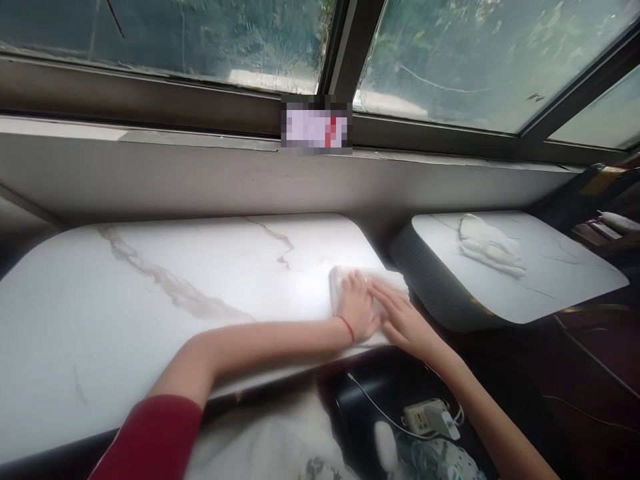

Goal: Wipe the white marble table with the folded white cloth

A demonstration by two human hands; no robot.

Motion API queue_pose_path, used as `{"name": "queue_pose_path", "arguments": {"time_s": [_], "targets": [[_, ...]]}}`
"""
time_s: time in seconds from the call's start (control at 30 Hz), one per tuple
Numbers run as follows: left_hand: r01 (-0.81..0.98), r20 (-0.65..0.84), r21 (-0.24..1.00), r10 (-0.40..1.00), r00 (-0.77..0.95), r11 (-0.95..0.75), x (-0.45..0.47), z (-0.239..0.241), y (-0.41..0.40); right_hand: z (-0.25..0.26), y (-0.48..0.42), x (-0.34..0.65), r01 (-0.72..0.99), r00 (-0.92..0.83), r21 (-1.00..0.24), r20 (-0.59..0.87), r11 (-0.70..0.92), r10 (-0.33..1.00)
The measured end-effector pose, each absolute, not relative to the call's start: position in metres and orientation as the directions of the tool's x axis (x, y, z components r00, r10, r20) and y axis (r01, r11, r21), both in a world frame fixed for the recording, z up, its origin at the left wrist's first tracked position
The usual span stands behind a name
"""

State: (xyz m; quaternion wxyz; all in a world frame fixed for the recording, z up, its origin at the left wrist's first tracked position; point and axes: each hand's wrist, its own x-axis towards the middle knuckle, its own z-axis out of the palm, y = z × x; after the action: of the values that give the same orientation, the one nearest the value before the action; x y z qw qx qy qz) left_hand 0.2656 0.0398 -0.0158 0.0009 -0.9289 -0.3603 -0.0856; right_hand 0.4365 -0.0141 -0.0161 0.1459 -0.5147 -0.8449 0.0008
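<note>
A folded white cloth (395, 279) lies near the right end of a white marble-patterned tabletop (280, 280). My left hand (357, 307), with a thin red cord at the wrist, presses down on the cloth with its fingers laid over it. Beside it, my right hand (400, 317) rests on the cloth with fingers stretched out, their tips close against the left hand. The cloth's middle is partly hidden beneath both hands.
A second white tabletop (550, 280) to the right bears a crumpled white cloth (490, 247). Below the hands, a black surface (350, 407) holds a white cable and a power adapter (430, 419). A wall and windows (450, 67) stand behind the tables.
</note>
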Motion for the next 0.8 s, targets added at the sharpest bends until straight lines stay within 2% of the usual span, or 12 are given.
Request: {"name": "queue_pose_path", "arguments": {"time_s": [0.23, 0.4, 0.8], "targets": [[0.655, 0.148, 0.117, 0.666, 0.732, -0.746, 0.281, -0.015, 0.093, -0.033, 0.039, 0.457, 0.876, -0.378, -0.196, 0.284, 0.44, 0.881], [0.693, 0.155, 0.179, 0.716, 0.68, -0.698, 0.277, -0.016, 0.143, -0.041, 0.102, 0.455, 0.872, -0.369, -0.214, 0.3, 0.439, 0.879], [0.802, 0.176, 0.204, 0.827, 0.534, -0.561, 0.251, -0.013, 0.227, -0.044, 0.215, 0.421, 0.836, -0.373, -0.267, 0.363, 0.479, 0.854]]}}
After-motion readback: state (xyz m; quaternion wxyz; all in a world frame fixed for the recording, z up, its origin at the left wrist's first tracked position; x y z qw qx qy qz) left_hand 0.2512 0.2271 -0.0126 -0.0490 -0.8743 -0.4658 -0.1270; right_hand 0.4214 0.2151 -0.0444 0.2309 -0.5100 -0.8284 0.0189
